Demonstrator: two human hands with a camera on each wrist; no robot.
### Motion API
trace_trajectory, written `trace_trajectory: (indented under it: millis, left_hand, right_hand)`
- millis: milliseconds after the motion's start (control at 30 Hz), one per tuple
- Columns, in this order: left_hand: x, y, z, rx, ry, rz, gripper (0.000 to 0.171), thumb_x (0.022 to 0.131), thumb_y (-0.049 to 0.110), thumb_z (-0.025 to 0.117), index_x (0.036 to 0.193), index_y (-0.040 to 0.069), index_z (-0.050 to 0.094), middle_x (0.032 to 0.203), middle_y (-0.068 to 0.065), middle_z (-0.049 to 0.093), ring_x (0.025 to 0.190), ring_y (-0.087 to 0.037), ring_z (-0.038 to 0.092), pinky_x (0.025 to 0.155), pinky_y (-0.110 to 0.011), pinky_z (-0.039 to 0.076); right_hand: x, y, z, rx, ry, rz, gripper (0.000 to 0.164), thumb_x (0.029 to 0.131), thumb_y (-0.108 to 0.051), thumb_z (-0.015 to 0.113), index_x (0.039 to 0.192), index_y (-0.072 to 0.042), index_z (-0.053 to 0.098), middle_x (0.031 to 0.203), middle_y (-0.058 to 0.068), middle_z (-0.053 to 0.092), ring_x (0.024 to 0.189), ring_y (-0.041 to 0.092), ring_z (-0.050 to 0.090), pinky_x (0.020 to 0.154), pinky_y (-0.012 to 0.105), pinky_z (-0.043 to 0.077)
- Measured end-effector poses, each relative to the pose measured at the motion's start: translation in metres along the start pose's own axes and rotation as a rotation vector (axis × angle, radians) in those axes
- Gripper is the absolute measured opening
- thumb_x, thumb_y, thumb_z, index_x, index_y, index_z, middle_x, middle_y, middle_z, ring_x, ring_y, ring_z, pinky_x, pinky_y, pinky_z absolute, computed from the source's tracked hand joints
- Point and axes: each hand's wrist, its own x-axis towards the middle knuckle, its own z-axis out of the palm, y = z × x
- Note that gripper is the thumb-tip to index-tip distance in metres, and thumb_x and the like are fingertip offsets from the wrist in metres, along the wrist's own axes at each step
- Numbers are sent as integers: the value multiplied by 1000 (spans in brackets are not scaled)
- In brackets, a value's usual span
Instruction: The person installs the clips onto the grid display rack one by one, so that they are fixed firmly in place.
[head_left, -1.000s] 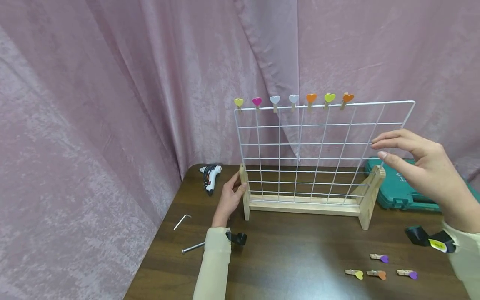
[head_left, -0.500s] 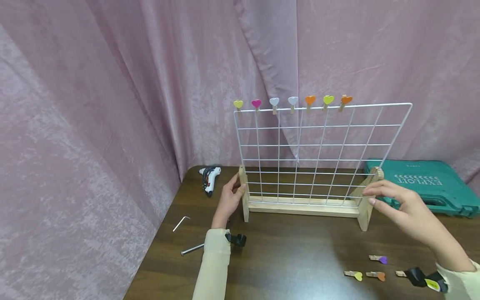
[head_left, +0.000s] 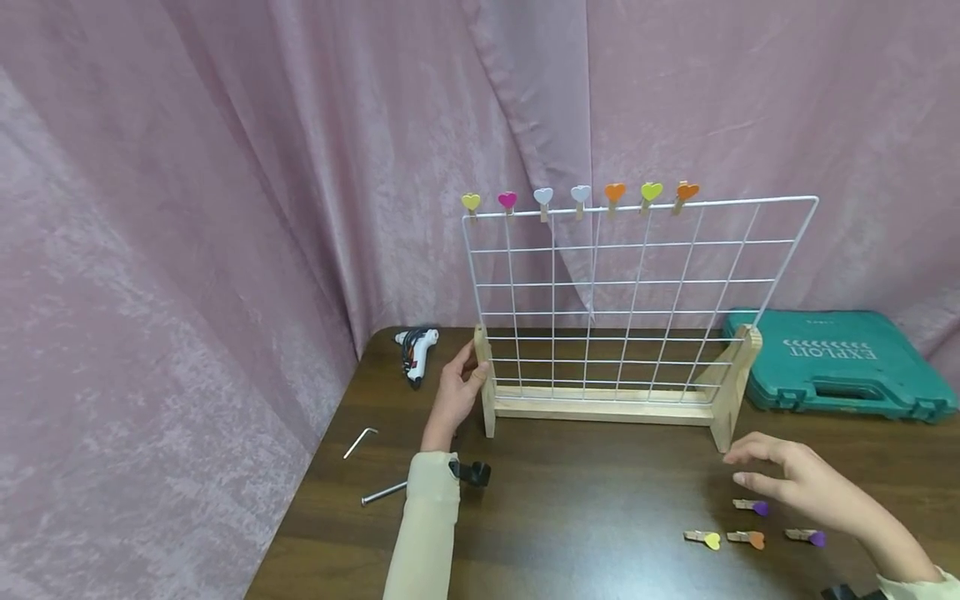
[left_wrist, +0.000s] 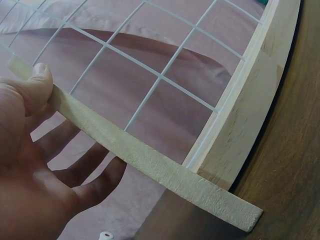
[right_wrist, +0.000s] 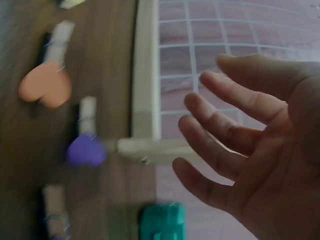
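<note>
A white wire grid point(head_left: 634, 282) stands upright in a wooden stand point(head_left: 600, 411), and several heart-topped clothespins sit along its top wire, such as a lime one point(head_left: 651, 192). My left hand point(head_left: 454, 396) grips the stand's left leg point(left_wrist: 150, 152), thumb on one side and fingers on the other. Held above the table at the right, my right hand point(head_left: 806, 483) is empty with fingers spread. Near it lie loose clothespins: a purple one point(head_left: 750, 506), a second purple one point(head_left: 806, 537), a yellow one point(head_left: 703, 540) and an orange one point(head_left: 747, 540).
A green tool case point(head_left: 840, 362) lies behind the stand's right leg. On the left of the table are a white glue gun point(head_left: 418, 354), a hex key point(head_left: 360, 442) and a bolt point(head_left: 384, 493) partly under my left sleeve. Pink curtains hang behind.
My right hand has come down from beside the grid's upper right, past the stand's right leg, to above the loose clothespins. The left hand keeps its grip on the left leg.
</note>
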Motion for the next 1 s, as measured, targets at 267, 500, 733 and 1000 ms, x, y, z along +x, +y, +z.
trace_trajectory:
  millis: [267,500,733,1000]
  left_hand:
    - [2,0,0,16,11,-13,47,94,9,53,137,-3,39,119,-25,56,107,-34,54,86,-39,49]
    - [2,0,1,37,13,-22,47,94,10,54,137,-1,40,119,-25,56,108,-34,54,86,-41,49]
    - [2,-2,1,22,14,-18,46,94,10,54,137,-1,41,117,-25,57,107,-34,54,85,-39,49]
    - [1,1,1,10,9,-31,47,94,9,53,137,-1,40,117,-25,57,106,-34,55,84,-38,50]
  right_hand:
    - [-14,25,7,-120,-274,86,26,65,-15,80,88,-13,68,84,-10,55,75,4,51,57,26,43]
    - [-17,26,14,-208,-312,196,29,59,-11,81,78,-23,63,77,-14,47,69,3,43,54,26,39]
    - [-16,23,16,-196,-330,233,30,63,-3,73,67,-25,54,72,-12,43,61,3,36,51,23,30]
    - [-14,17,12,-139,-366,270,25,66,-6,73,66,-19,51,67,-9,42,56,2,35,48,22,28]
